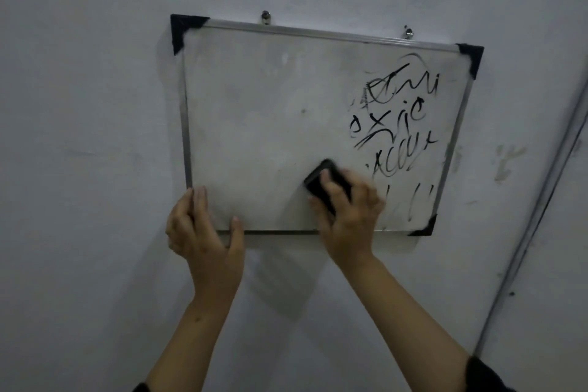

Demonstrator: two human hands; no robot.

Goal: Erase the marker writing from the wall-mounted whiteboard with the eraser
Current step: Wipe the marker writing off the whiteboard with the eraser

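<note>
Before you, the grey wall (95, 73) carries the whiteboard (270, 137), hung tilted from two hooks (265, 16) along its top rail, its left and middle wiped to a faint haze while the black marker writing (401, 124) crowds the right side. Your left hand (203, 229) grips the board's lower left corner, fingers on the frame edge and thumb on the bottom rail. Your right hand (346, 213) clasps the black eraser (324, 181), pressed flat to the board near the bottom edge, just left of the writing and blurred.
</note>
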